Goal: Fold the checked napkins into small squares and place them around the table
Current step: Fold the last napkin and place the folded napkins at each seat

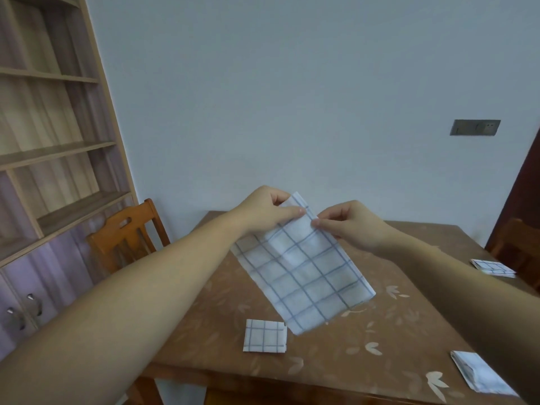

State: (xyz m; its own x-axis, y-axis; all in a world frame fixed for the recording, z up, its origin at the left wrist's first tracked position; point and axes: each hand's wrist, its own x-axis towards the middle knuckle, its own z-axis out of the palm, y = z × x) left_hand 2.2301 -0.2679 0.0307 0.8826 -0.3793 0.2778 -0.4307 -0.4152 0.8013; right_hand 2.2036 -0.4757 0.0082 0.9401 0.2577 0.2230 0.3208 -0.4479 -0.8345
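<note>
A white napkin with blue checks (306, 276) hangs in the air above the brown table (336, 361), folded into a long strip. My left hand (267, 209) pinches its top edge from the left, and my right hand (347, 223) pinches the same edge from the right. The strip's lower end dangles just over the tabletop. Three folded napkins lie on the table: a small checked square (265, 336) near the front edge, one (479, 372) at the near right partly behind my right arm, and one (492, 268) at the right edge.
A wooden chair (128, 235) stands at the table's left side and another chair (517, 247) at the right. A tall shelf unit with cupboard doors (49, 147) fills the left wall. A switch plate (474, 127) is on the back wall.
</note>
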